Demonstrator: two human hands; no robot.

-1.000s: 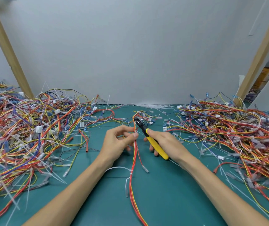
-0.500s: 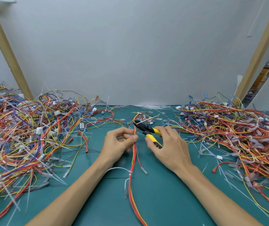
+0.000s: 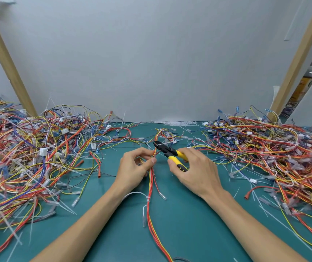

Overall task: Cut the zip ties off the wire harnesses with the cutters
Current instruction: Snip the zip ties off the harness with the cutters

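Wire harnesses in two heaps: left heap [image 3: 28, 157] fills the left of the frame, right heap [image 3: 274, 148] the right, green table [image 3: 189, 224] between.

Working harness [image 3: 152, 183]: red and yellow strands, long axis almost straight up the frame, from bottom centre to the gap between the hands.

Left hand [image 3: 134, 167], centre frame: thumb and forefinger pinch the harness and hold it in place.

Right hand [image 3: 194, 171], just right of centre: curled round the yellow handles of the cutters [image 3: 170, 152]. The black nose points to the upper left and crosses the harness line just above the pinch. We cannot tell whether the blades are parted.

Zip tie [image 3: 147, 199]: uncut on the same harness, below both hands, nearer the left wrist. We judge that the right hand must swing the nose down the frame to reach it.
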